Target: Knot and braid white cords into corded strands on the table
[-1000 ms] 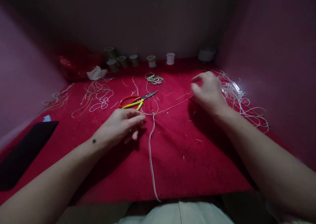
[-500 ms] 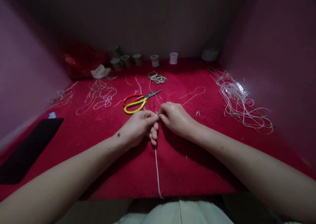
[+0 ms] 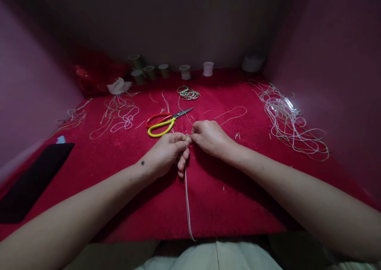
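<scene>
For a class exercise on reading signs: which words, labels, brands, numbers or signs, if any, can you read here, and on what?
No text can be read.
Spools: too small and dim to tell.
Scissors: no legible marking.
Shiny item at right: glare, nothing legible.

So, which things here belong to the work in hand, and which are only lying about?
In the work:
pale cord
left hand, pinching it
right hand, close beside

Apparently only lying about:
scissors
knotted bundle
pink spool
black object
red bag
</scene>
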Demonstrator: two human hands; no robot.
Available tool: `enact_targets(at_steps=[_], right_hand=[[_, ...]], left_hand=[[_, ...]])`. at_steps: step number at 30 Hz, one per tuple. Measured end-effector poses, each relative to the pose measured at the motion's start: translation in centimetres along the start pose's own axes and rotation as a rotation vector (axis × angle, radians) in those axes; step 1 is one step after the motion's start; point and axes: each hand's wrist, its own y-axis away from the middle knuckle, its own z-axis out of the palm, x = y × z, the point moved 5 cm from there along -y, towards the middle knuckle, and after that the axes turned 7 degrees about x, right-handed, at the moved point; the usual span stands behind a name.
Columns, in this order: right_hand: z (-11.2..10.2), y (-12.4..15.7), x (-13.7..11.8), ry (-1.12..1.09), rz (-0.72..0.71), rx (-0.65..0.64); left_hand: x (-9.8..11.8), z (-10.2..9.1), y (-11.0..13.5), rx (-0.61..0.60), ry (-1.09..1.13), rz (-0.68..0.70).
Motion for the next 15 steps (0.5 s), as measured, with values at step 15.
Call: enact_targets(at_steps=[15], right_hand=[[0.17,0.33,0.08,0.107,-0.024,0.032]], left_hand=[[0.08,0.10,0.10,-0.018,0.027,0.033]])
